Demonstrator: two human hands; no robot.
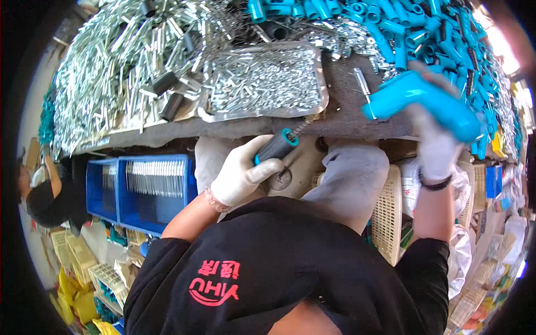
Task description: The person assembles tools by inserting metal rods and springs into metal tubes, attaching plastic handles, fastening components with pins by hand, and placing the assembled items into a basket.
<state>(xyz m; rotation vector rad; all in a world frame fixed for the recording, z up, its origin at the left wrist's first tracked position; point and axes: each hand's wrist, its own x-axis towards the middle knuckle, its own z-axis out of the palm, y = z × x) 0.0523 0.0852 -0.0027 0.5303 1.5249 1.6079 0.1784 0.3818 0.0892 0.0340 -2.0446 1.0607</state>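
Note:
My left hand (pixel 240 170), in a white glove, is closed around a black cylindrical grip (pixel 277 146) with teal rings at its ends. A thin coiled metal piece (pixel 301 127) sticks out of its far end, toward the table edge. My gloved right hand (pixel 438 142), smeared by motion, holds a bent teal pistol-shaped plastic shell (pixel 421 100) over the right part of the table. Some of its fingers are hidden behind the shell. Beside the shell's left end is a slim metal rod (pixel 363 84), partly covered by it.
A metal tray (pixel 321 92) of small metal parts sits on the table before me. Loose metal pieces (pixel 134 61) heap to its left, teal plastic shells (pixel 391 33) to its right. Blue bins (pixel 151 209) stand at my left, a cream basket (pixel 386 218) at my right. Another person (pixel 53 195) is far left.

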